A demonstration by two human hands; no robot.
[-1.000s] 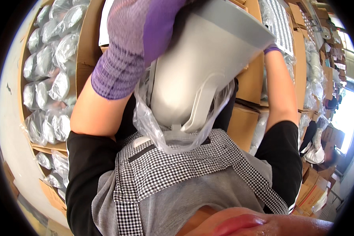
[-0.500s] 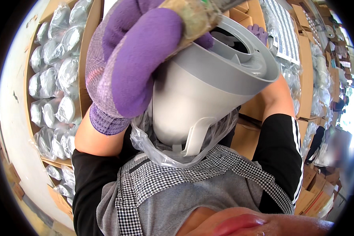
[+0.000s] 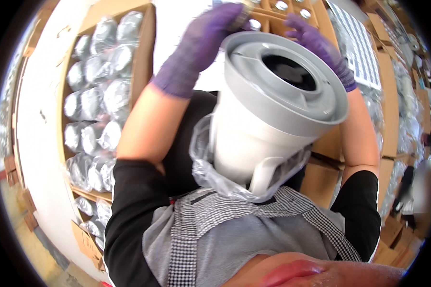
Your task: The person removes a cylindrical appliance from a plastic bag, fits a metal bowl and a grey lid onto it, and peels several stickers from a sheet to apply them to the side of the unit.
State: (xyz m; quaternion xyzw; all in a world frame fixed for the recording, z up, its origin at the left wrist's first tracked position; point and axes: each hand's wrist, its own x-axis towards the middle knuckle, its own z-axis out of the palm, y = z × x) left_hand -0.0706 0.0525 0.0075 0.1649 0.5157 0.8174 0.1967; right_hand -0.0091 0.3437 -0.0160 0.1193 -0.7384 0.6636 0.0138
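Standing against my lap is a white plastic body (image 3: 244, 138) with a side handle, its lower part inside a clear plastic bag (image 3: 203, 162). A wide grey ring part (image 3: 246, 55) tops it, with a dark round opening in the middle. My left hand (image 3: 201, 45), in a purple glove, is closed around a tape-wrapped handle (image 3: 247, 5) beyond the ring; the rest of that tool is cut off by the upper edge. My right hand (image 3: 316, 45), gloved alike, reaches behind the ring over a divided carton (image 3: 273, 21), its fingers apart.
Several silver-topped round items (image 3: 255, 25) sit in the carton's compartments. To the left, a long carton (image 3: 141, 62) holds rows of plastic-wrapped parts (image 3: 98, 98). On the right are a striped sheet (image 3: 354, 48) and more cartons (image 3: 388, 100) with wrapped parts.
My left hand, with the tape-wrapped handle, has lifted off the grey ring and moved away toward the far side. My right hand has come into fuller view above the divided carton.
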